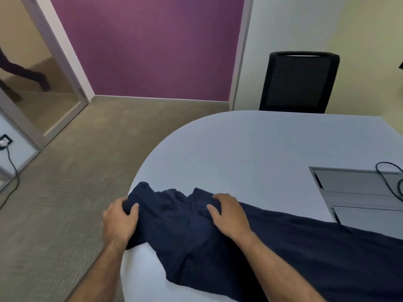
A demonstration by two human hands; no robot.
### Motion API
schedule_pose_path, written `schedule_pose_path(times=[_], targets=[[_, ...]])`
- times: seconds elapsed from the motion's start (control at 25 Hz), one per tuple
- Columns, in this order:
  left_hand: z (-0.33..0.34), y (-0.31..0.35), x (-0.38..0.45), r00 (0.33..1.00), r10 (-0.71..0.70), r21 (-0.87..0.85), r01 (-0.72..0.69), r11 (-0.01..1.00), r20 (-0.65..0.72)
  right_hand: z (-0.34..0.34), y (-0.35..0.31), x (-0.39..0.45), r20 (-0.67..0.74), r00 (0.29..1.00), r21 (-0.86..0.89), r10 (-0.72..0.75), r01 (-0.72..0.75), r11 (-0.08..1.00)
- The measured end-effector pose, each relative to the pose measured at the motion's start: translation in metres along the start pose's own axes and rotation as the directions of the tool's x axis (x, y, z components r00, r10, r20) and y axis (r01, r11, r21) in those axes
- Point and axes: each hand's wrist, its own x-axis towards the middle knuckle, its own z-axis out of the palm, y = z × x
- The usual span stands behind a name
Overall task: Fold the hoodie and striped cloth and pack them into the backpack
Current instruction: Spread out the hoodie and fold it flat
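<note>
A dark navy hoodie (272, 253) lies spread over the near part of the pale rounded table (229, 149), reaching to its left edge. My left hand (121, 221) grips a bunched end of the hoodie at the table's left rim, thumb on top and fingers curled under the fabric. My right hand (229, 212) rests on the hoodie a little to the right, its fingers bent and pinching a fold of cloth. No striped cloth and no backpack are in view.
A black mesh office chair (298, 81) stands behind the table. A grey cable hatch (357, 192) with a black cable (390, 182) sits in the table at right. Carpet floor lies left; a wall socket with cord (5, 141) sits far left.
</note>
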Motion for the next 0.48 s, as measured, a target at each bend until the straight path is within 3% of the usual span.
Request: schedule_pose_path(times=[0.2, 0.36, 0.48], targets=[[-0.01, -0.049, 0.044, 0.962, -0.215, -0.139, 0.239, 0.961, 0.166, 0.057, -0.08, 0.054, 0.129, 0.991, 0.058, -0.021, 0.013, 0.998], [-0.005, -0.064, 0.066, 0.907, -0.242, -0.242, 0.335, 0.911, 0.344, 0.094, -0.12, 0.088, 0.209, 0.978, 0.073, -0.005, -0.011, 0.997], [-0.005, -0.068, 0.075, 0.888, -0.227, -0.269, 0.35, 0.897, 0.4, 0.113, -0.142, 0.108, 0.176, 0.984, -0.008, -0.014, 0.016, 1.0]])
